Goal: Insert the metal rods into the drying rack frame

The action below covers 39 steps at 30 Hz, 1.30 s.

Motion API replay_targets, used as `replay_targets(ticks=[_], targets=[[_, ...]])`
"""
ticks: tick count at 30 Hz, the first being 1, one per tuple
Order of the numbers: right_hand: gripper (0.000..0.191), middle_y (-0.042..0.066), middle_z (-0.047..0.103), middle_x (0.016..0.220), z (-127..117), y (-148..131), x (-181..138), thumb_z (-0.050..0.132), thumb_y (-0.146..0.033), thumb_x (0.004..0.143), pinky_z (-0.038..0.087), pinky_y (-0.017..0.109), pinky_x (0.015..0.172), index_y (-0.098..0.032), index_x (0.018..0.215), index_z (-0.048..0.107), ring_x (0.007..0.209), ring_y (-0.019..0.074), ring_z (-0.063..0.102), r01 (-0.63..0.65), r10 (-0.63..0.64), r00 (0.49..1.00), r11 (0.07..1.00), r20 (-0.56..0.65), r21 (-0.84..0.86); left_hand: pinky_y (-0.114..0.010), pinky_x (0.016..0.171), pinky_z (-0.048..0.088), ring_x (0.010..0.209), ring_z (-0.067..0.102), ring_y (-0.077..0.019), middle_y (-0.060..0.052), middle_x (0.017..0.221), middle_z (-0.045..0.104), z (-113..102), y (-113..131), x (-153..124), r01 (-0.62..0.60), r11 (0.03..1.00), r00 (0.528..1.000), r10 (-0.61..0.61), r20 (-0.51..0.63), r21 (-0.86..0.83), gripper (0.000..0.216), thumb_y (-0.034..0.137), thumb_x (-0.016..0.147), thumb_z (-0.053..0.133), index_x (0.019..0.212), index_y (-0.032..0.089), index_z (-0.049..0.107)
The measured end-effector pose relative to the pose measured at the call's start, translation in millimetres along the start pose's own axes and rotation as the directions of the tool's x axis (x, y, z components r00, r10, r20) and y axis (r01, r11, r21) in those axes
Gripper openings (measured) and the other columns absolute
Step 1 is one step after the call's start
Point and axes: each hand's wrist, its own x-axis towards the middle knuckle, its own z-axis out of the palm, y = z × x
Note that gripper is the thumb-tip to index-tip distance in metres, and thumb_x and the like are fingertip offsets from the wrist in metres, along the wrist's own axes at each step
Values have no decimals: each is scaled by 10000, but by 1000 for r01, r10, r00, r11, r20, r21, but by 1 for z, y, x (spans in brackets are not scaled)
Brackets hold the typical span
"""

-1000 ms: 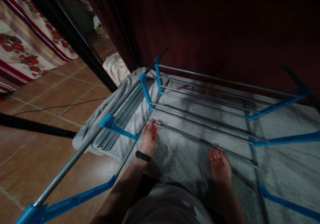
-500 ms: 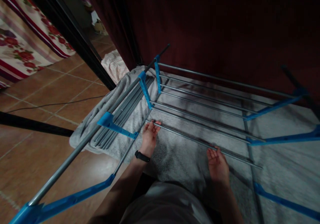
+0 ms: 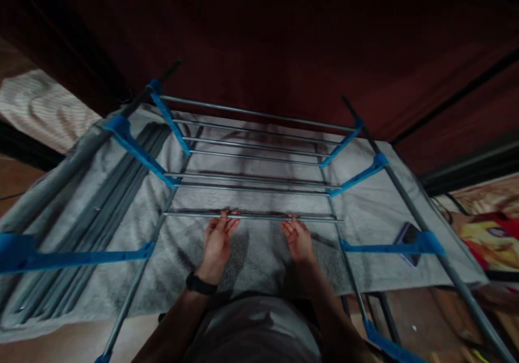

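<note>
My left hand (image 3: 218, 241), with a dark band on its wrist, pinches a thin metal tube (image 3: 259, 217) left of its middle. Farther right along the same tube, my right hand (image 3: 299, 239) grips it with the fingertips. The tube spans crosswise over the side poles of a partly built rack. Beyond it, several metal crossbars (image 3: 251, 190) run between blue plastic brackets (image 3: 138, 152) on the left and matching brackets (image 3: 357, 179) on the right. Whether the held tube's ends touch the poles, I cannot tell.
A grey blanket (image 3: 267, 255) lies under the rack. Several loose grey tubes (image 3: 109, 206) rest in a bundle at the left. A phone (image 3: 409, 244) lies at the right, partly behind a blue bracket. A dark red curtain (image 3: 259, 44) hangs at the back.
The view has swung to the right, bringing the rack's right side, the phone and a red item into sight. Both hands still hold the tube and are somewhat closer together.
</note>
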Motion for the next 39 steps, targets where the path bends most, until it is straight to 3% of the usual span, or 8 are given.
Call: replay_targets(ticks=[5,11,15,19,26,39], targets=[[386,-18,774,822,-7,-20,7,911,-509,718,612,324,779,-250,938,728,786,169,741,83,-84,995,996,-53,-10,-353,922,621,848,777,-165,-17,880,795,-5,12,7,-13,1000,998,13,-57,13,328,146,866,814,678,191,549],[334,-15,807,921,-35,-58,27,832,-498,774,594,309,807,-265,974,702,819,161,745,224,-225,962,974,-156,-24,-378,968,616,900,779,-177,-29,912,792,-7,16,7,-25,998,999,27,-40,60,298,155,884,799,690,181,574],[271,-16,811,893,-50,-70,38,753,-502,838,593,324,819,-264,951,688,832,174,763,247,-240,938,969,-249,-5,-347,937,622,856,775,-160,-32,893,790,0,17,3,-15,996,996,22,-83,83,298,127,945,711,688,183,572],[269,-18,815,864,-56,-69,43,739,-507,842,598,322,806,-259,936,694,829,178,773,212,-197,932,977,-305,16,-312,884,630,821,771,-143,-27,855,785,3,19,2,-5,996,995,14,-98,87,289,107,991,631,712,180,606],[240,-24,820,891,-55,-62,37,750,-459,828,608,288,786,-260,957,711,801,151,760,233,-225,933,972,-279,-5,-325,904,633,864,781,-156,-12,905,798,-4,15,6,-35,996,998,40,-52,86,285,148,893,782,702,185,573],[206,-3,811,914,-51,-49,37,800,-388,815,640,318,816,-270,947,694,865,167,772,218,-214,951,976,-224,-7,-373,971,611,915,785,-184,-40,960,808,-7,9,6,-35,997,998,38,-47,69,311,119,865,787,668,174,552]])
